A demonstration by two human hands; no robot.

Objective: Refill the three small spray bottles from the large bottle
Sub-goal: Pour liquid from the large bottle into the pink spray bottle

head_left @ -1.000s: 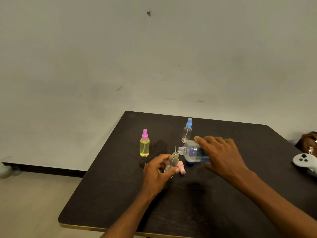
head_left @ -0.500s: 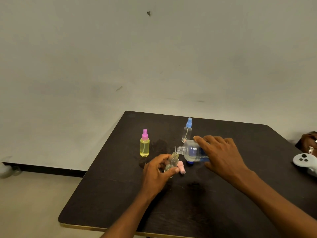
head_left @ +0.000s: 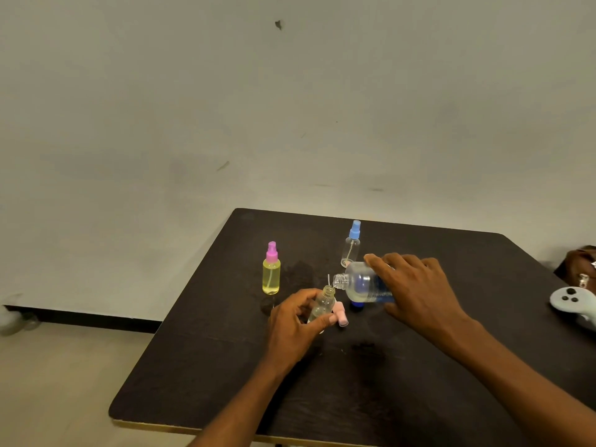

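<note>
My right hand (head_left: 416, 291) grips the large clear bottle (head_left: 361, 283), tipped on its side with its open neck over the mouth of a small uncapped spray bottle (head_left: 322, 304). My left hand (head_left: 296, 321) holds that small bottle upright on the dark table (head_left: 354, 391). Its pale pink spray cap (head_left: 340, 314) lies on the table just right of it, and a dark blue cap (head_left: 357, 304) sits under the large bottle. A small bottle with a magenta cap (head_left: 271, 272), full of yellow liquid, stands to the left. A clear small bottle with a blue cap (head_left: 351, 245) stands behind.
A white game controller (head_left: 571, 301) lies at the table's right edge, beside another person's hand (head_left: 580, 266). The table's left edge drops to a light floor, and a plain wall rises behind.
The large bottle's neck has edged slightly lower toward the small bottle's mouth. Both hands keep their holds.
</note>
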